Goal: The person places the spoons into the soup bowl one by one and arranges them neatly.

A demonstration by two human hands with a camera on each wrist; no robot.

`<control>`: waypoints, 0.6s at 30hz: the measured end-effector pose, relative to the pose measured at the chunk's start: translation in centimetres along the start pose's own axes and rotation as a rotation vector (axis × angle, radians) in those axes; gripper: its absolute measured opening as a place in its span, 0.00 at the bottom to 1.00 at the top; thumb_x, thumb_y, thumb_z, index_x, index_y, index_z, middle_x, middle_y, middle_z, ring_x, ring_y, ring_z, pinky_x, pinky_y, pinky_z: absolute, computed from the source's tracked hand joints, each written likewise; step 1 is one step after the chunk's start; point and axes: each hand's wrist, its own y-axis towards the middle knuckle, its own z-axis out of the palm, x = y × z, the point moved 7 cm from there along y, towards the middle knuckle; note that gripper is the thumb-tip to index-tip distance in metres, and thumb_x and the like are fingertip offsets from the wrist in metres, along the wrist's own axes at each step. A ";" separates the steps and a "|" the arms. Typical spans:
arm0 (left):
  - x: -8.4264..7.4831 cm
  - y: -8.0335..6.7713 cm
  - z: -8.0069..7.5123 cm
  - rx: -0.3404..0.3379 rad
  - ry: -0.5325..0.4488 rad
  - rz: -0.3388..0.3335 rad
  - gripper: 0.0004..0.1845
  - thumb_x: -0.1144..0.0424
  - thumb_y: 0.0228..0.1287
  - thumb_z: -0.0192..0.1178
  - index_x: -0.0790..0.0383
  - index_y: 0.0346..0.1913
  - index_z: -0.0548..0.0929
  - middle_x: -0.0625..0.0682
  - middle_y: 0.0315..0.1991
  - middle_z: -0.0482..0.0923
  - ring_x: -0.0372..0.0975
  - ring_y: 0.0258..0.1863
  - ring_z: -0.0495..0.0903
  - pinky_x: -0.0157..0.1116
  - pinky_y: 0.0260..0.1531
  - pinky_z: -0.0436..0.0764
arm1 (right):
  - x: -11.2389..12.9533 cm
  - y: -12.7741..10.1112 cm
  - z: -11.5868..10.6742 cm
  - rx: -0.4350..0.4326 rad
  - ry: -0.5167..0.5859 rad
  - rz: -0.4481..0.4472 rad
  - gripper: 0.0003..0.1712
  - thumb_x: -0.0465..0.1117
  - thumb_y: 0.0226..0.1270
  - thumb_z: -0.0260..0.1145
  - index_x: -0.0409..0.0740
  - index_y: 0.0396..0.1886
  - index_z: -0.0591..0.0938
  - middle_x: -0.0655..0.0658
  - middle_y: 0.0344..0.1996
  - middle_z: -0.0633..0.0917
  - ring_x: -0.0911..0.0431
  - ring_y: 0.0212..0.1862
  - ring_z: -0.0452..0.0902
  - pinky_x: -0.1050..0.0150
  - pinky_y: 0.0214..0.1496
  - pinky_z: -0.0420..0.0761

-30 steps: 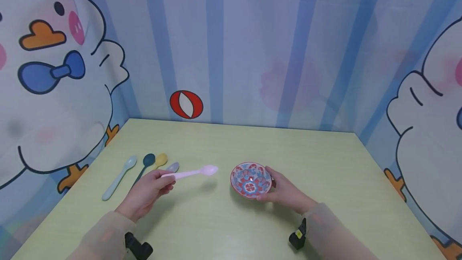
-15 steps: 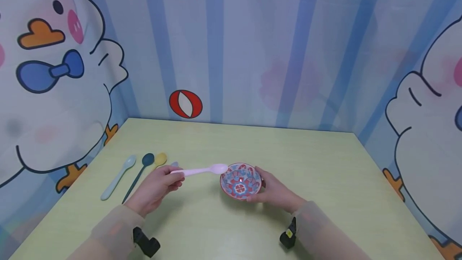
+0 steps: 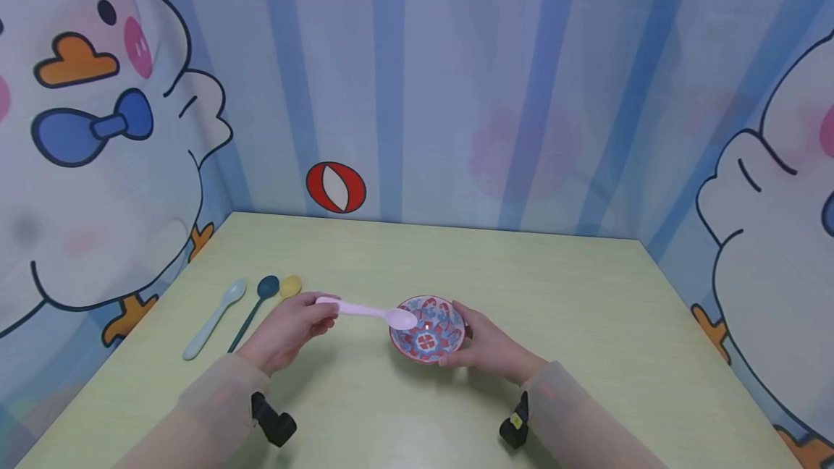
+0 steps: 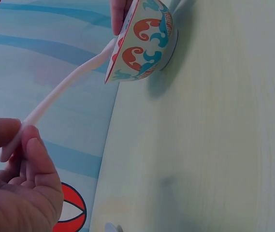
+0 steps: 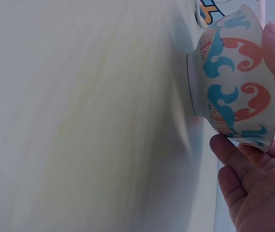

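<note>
The worktop (image 3: 534, 288) is evenly lit in the head view; soft shadows are cast beside the bowl (image 3: 427, 346), inside which a small glint is caught. Both wrist views are more dimly rendered.

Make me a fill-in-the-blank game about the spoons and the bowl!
The left hand pinches the pink spoon by its ____.
The right hand holds the patterned bowl, whose rim is coloured ____.
The dark blue spoon lies between the light blue spoon and the ____ spoon.

Missing words: handle; red; yellow.
</note>
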 end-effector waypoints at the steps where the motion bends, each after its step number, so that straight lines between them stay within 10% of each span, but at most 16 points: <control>1: 0.0 0.2 0.1 -0.006 0.000 -0.001 0.23 0.56 0.65 0.63 0.67 0.57 0.76 0.61 0.49 0.77 0.51 0.47 0.76 0.45 0.56 0.74 | 0.0 0.0 0.1 0.002 0.000 0.000 0.63 0.46 0.47 0.80 0.32 0.74 0.50 0.34 0.69 0.63 0.42 0.67 0.63 0.47 0.68 0.61; 18: -0.4 2.4 2.7 -0.017 -0.076 -0.002 0.21 0.61 0.66 0.61 0.66 0.60 0.76 0.59 0.47 0.81 0.45 0.43 0.82 0.38 0.46 0.81 | 0.0 0.1 0.3 0.010 0.013 0.019 0.64 0.46 0.47 0.80 0.34 0.75 0.50 0.36 0.70 0.62 0.43 0.68 0.62 0.48 0.69 0.59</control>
